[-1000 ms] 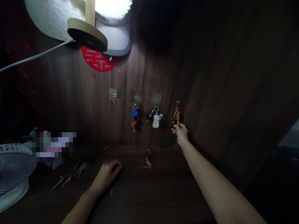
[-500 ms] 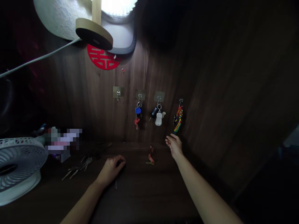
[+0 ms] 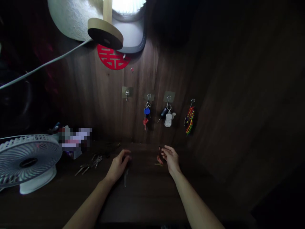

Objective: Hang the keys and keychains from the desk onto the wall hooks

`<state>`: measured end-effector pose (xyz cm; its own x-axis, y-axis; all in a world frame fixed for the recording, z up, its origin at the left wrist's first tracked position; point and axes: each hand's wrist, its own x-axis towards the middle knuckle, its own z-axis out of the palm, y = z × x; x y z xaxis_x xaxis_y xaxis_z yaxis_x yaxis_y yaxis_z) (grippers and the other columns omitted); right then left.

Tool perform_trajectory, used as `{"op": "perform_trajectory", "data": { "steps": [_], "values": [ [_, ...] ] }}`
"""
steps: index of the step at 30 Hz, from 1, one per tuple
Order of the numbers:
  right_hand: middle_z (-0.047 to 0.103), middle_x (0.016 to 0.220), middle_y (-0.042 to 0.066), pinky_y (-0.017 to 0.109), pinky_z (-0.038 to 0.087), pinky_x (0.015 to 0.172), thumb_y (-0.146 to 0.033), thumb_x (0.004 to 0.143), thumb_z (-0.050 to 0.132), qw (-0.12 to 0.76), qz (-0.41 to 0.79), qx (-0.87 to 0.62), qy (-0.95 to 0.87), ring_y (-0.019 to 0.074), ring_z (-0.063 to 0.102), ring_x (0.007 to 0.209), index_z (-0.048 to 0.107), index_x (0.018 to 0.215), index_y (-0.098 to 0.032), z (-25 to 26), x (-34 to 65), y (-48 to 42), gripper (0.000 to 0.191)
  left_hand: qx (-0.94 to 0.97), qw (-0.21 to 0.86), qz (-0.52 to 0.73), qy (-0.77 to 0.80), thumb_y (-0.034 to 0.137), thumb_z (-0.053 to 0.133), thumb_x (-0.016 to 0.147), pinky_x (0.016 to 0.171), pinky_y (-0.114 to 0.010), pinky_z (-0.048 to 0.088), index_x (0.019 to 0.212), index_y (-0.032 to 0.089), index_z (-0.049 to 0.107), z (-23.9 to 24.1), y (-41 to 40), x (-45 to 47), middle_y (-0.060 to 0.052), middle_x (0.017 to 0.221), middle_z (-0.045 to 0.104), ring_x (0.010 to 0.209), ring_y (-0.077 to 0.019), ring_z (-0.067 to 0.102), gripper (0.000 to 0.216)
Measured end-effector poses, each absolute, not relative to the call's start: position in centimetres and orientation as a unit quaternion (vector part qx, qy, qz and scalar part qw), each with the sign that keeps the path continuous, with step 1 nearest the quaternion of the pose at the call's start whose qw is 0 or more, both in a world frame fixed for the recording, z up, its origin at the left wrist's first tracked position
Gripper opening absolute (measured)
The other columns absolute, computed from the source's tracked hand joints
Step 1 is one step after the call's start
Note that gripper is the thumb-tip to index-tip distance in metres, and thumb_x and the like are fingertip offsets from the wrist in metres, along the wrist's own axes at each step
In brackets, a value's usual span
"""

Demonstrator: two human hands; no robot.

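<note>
My right hand (image 3: pixel 171 159) is at a small orange-red key fob (image 3: pixel 159 159) on the dark tabletop, its bent fingers apart beside the fob's upper end. I cannot tell whether they touch it. A brass-coloured key (image 3: pixel 158 164) lies at the fob's lower end. My left hand (image 3: pixel 118 165) hovers or rests low over the tabletop, thumb and fingers loosely curved with a gap between them, nothing visible in it. Just below its fingertips lies a narrow clear strip (image 3: pixel 125 179). Left of that hand is a bunch of metal keys (image 3: pixel 97 161).
On the wooden wall, a bare hook (image 3: pixel 127 93) is followed by hooks with blue and red keys (image 3: pixel 147 111), a car key with a white fob (image 3: pixel 168 120) and a multicoloured braided cord (image 3: pixel 190 121). A white fan (image 3: pixel 40 178) stands left; a lamp (image 3: pixel 105 33) and cable (image 3: pixel 47 65) hang above.
My right hand has moved left and down from below the braided cord to the orange-red fob. My left hand has lifted or shifted slightly, its fingers more curved. The view has swung left.
</note>
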<state>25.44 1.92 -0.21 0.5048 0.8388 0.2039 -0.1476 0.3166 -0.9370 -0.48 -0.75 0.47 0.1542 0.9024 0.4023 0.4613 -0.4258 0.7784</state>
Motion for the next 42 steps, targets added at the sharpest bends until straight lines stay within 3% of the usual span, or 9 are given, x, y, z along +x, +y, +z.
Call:
{"op": "perform_trajectory", "data": {
  "steps": [3,8,14,20,25,31,42],
  "values": [
    [0.063,0.066,0.000,0.021,0.043,0.041,-0.037,0.060,0.065,0.693,0.286,-0.500,-0.432,0.0108,0.056,0.048,0.058,0.082,-0.019,-0.5,24.9,1.7,0.029,0.658,0.248,0.520,0.485,0.033,0.039,0.083,0.078,-0.027,0.047,0.103,0.020,0.051,0.4,-0.3,-0.8,-0.002,0.086,0.067,0.083,-0.0155,0.064,0.027],
    [0.064,0.079,0.003,0.027,0.050,0.053,-0.033,0.077,0.049,0.601,0.177,-0.528,-0.573,0.0129,0.059,0.055,0.059,0.088,-0.021,-0.4,24.2,0.8,0.019,0.629,0.252,0.537,0.502,0.033,0.038,0.083,0.073,-0.027,0.049,0.099,0.019,0.053,0.5,0.1,-1.5,-0.003,0.087,0.066,0.078,-0.0155,0.065,0.026],
    [0.065,0.087,0.004,0.033,0.048,0.077,-0.020,0.085,0.040,0.447,0.065,-0.439,-0.776,0.0186,0.062,0.085,0.061,0.091,-0.024,0.7,20.6,-1.7,0.022,0.579,0.222,0.563,0.546,0.031,0.038,0.082,0.069,-0.028,0.051,0.095,0.019,0.054,0.5,0.4,-2.6,-0.004,0.086,0.068,0.072,-0.0164,0.066,0.024],
    [0.064,0.107,0.003,0.038,0.041,0.091,-0.027,0.088,0.045,0.284,0.094,-0.377,-0.876,0.0204,0.055,0.101,0.054,0.118,-0.027,1.9,17.2,-3.8,0.031,0.558,0.213,0.557,0.578,0.026,0.038,0.081,0.068,-0.028,0.050,0.094,0.018,0.055,0.5,0.6,-3.2,-0.005,0.086,0.069,0.072,-0.0172,0.066,0.022],
    [0.055,0.125,0.002,0.039,0.034,0.100,-0.037,0.087,0.048,0.207,0.133,-0.340,-0.908,0.0199,0.045,0.117,0.043,0.131,-0.030,2.4,16.3,-4.4,0.045,0.583,0.196,0.506,0.604,0.019,0.037,0.082,0.071,-0.027,0.048,0.094,0.019,0.056,0.2,0.6,-3.3,-0.005,0.087,0.069,0.077,-0.0172,0.066,0.022],
    [0.058,0.122,0.004,0.039,0.034,0.100,-0.037,0.088,0.046,0.204,0.126,-0.329,-0.914,0.0204,0.045,0.117,0.053,0.123,-0.026,2.0,16.2,-4.0,0.037,0.676,0.161,0.415,0.587,0.016,0.041,0.083,0.081,-0.026,0.045,0.092,0.021,0.062,-0.5,0.8,-2.9,-0.002,0.092,0.069,0.088,-0.0171,0.064,0.023],
    [0.064,0.105,0.006,0.037,0.043,0.091,-0.026,0.088,0.047,0.341,0.105,-0.307,-0.882,0.0185,0.053,0.102,0.061,0.108,-0.023,1.2,17.0,-3.3,0.024,0.795,0.179,0.340,0.470,0.026,0.035,0.089,0.087,-0.025,0.042,0.105,0.022,0.062,0.2,-0.4,-2.2,-0.001,0.105,0.068,0.098,-0.0159,0.060,0.032]
  ]
}}
